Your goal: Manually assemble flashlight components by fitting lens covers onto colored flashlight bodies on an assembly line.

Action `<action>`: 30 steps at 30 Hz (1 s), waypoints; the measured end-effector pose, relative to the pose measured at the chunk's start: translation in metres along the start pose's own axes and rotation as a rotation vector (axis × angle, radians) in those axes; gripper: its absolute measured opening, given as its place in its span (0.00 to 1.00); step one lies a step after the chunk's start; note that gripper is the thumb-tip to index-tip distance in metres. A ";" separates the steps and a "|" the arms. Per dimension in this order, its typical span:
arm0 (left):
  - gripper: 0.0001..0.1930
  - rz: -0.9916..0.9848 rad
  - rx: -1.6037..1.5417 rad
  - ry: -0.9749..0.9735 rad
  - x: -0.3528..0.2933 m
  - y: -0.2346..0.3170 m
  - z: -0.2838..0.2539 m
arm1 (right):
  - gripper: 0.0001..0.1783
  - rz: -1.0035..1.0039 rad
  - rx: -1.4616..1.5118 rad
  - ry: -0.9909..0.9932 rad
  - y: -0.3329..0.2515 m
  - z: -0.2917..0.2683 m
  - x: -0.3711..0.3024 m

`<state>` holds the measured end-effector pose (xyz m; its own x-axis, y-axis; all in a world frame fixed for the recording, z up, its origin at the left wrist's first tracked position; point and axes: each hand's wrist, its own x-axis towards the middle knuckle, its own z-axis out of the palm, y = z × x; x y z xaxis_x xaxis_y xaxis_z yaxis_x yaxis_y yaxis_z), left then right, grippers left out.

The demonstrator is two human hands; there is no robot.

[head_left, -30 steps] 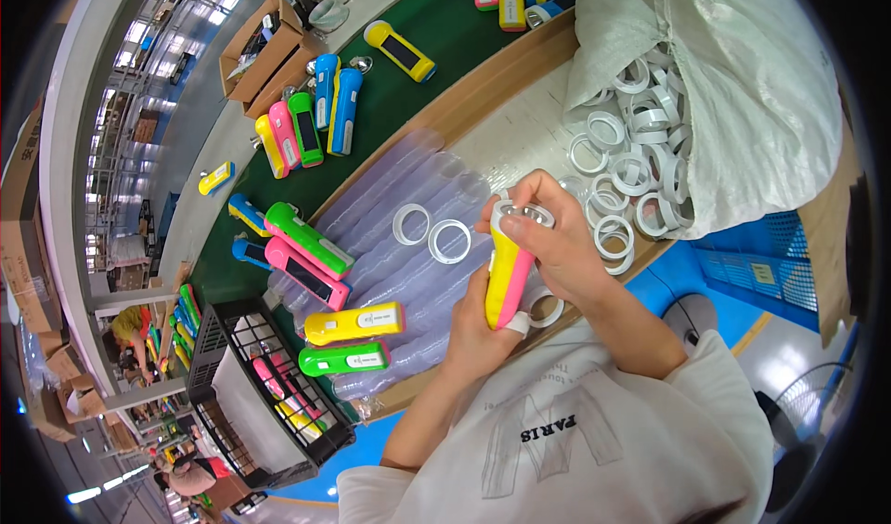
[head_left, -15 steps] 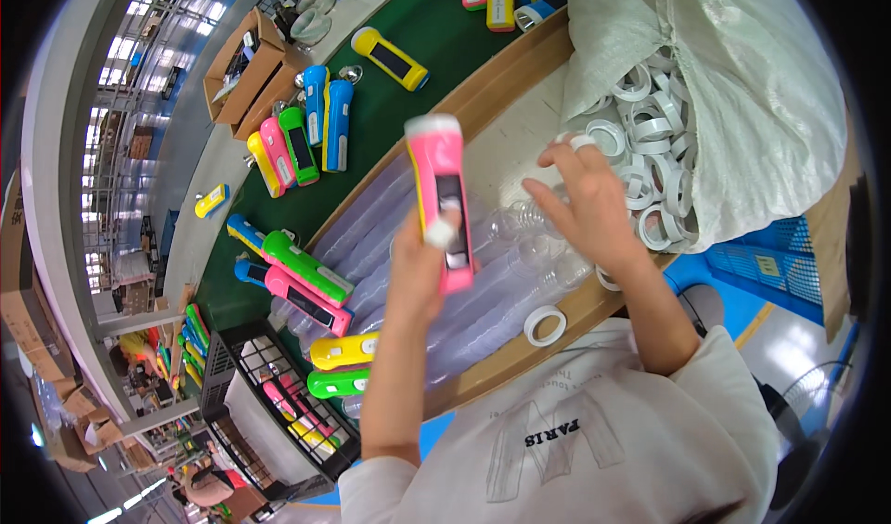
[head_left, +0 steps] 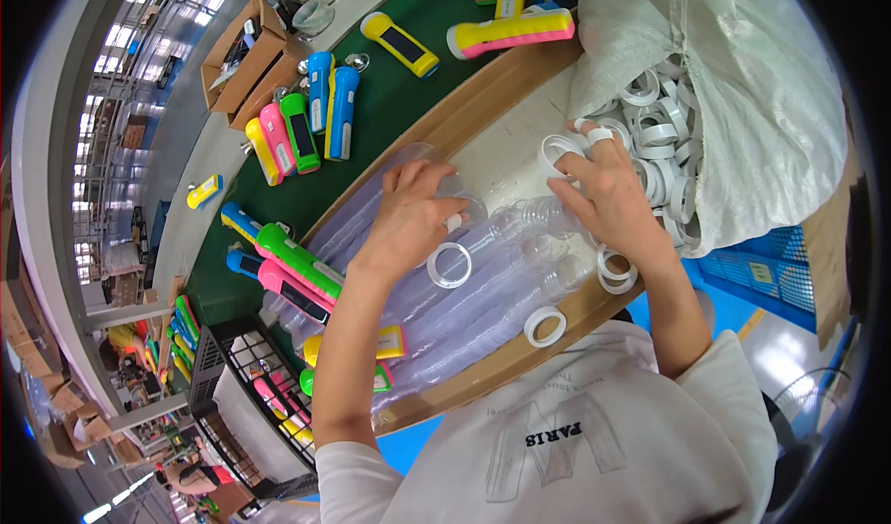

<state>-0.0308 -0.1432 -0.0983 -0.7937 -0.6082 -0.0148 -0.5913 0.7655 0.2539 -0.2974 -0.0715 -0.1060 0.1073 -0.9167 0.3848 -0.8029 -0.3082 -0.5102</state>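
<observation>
My left hand (head_left: 408,216) is closed around the end of a stack of clear plastic cups (head_left: 473,287) in a shallow carton. Just below its fingers a white plastic ring (head_left: 449,265) lies on the stacks. At the mouth of a white woven sack, my right hand (head_left: 614,194) has its fingertips on a white ring (head_left: 560,155). White bands circle fingers of both hands. Many similar rings (head_left: 659,134) spill from the sack. A yellow and pink flashlight (head_left: 510,34) rests along the carton's far edge, beyond both hands.
Several coloured flashlights (head_left: 298,134) lie on the green belt (head_left: 380,97) at the far left. An open brown box (head_left: 251,60) stands behind them. A black crate (head_left: 246,403) sits at the lower left, the woven sack (head_left: 742,106) at the right, above a blue crate (head_left: 766,269).
The pink and yellow flashlight has left my left hand for the carton's far edge. That hand now grips the cups, while my right hand has taken hold of a ring.
</observation>
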 end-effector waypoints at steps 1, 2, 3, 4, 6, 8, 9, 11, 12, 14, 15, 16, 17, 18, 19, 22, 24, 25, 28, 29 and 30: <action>0.12 0.025 -0.013 0.003 0.000 0.001 -0.002 | 0.11 -0.007 -0.003 0.002 -0.007 -0.001 0.002; 0.12 0.023 -0.010 0.010 -0.003 0.002 -0.002 | 0.11 0.018 0.117 -0.021 -0.014 -0.001 0.003; 0.12 0.012 -0.056 0.033 -0.007 0.002 0.000 | 0.12 0.042 0.239 -0.044 -0.019 0.000 0.006; 0.13 0.001 -0.101 0.056 -0.010 0.002 0.002 | 0.14 0.032 0.237 -0.076 -0.021 0.004 0.009; 0.12 0.020 -0.099 0.123 -0.014 0.000 0.002 | 0.16 -0.021 0.204 -0.047 -0.024 0.013 0.016; 0.12 0.036 -0.099 0.187 -0.016 0.002 0.003 | 0.20 -0.073 0.175 -0.024 -0.027 0.022 0.022; 0.11 -0.079 -0.196 0.321 -0.016 0.005 0.001 | 0.25 -0.070 0.190 -0.032 -0.029 0.026 0.025; 0.07 -0.226 -0.408 0.591 -0.010 0.013 -0.003 | 0.30 -0.071 0.208 -0.043 -0.031 0.036 0.027; 0.07 -0.234 -0.404 0.594 -0.007 0.017 -0.007 | 0.34 -0.056 0.263 -0.086 -0.033 0.041 0.027; 0.06 -0.556 -0.912 0.450 -0.002 0.025 -0.013 | 0.38 -0.047 0.325 -0.134 -0.038 0.048 0.028; 0.08 -0.533 -0.956 0.455 0.005 0.029 -0.013 | 0.39 -0.072 0.384 -0.110 -0.039 0.051 0.028; 0.08 -0.541 -0.951 0.455 0.003 0.027 -0.011 | 0.39 -0.097 0.443 -0.085 -0.040 0.053 0.028; 0.09 -0.524 -0.843 0.501 0.000 0.024 -0.008 | 0.39 -0.098 0.452 -0.087 -0.040 0.054 0.028; 0.11 -0.498 -0.739 0.540 -0.001 0.022 -0.006 | 0.39 -0.054 0.500 -0.109 -0.039 0.053 0.027; 0.12 -0.490 -0.628 0.527 -0.011 0.019 -0.009 | 0.38 -0.004 0.546 -0.131 -0.036 0.053 0.026; 0.16 -0.500 -0.077 0.414 -0.044 0.005 -0.016 | 0.36 0.086 0.581 -0.202 -0.033 0.054 0.025; 0.19 -0.497 0.208 0.457 -0.042 -0.014 -0.014 | 0.36 0.061 0.586 -0.188 -0.035 0.058 0.025; 0.21 -0.505 0.196 0.501 -0.033 -0.031 -0.011 | 0.36 0.033 0.582 -0.170 -0.036 0.057 0.026; 0.24 -0.711 0.254 0.433 0.013 -0.079 -0.005 | 0.35 0.001 0.601 -0.135 -0.038 0.061 0.023; 0.27 -0.822 0.266 0.370 0.028 -0.092 -0.003 | 0.35 -0.002 0.597 -0.131 -0.037 0.062 0.023; 0.29 -0.901 0.261 0.296 0.038 -0.105 0.001 | 0.35 0.021 0.615 -0.149 -0.035 0.063 0.022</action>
<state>0.0010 -0.2467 -0.1261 0.0161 -0.9879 0.1541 -0.9990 -0.0094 0.0440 -0.2297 -0.0971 -0.1277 0.2113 -0.9360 0.2816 -0.3271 -0.3392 -0.8820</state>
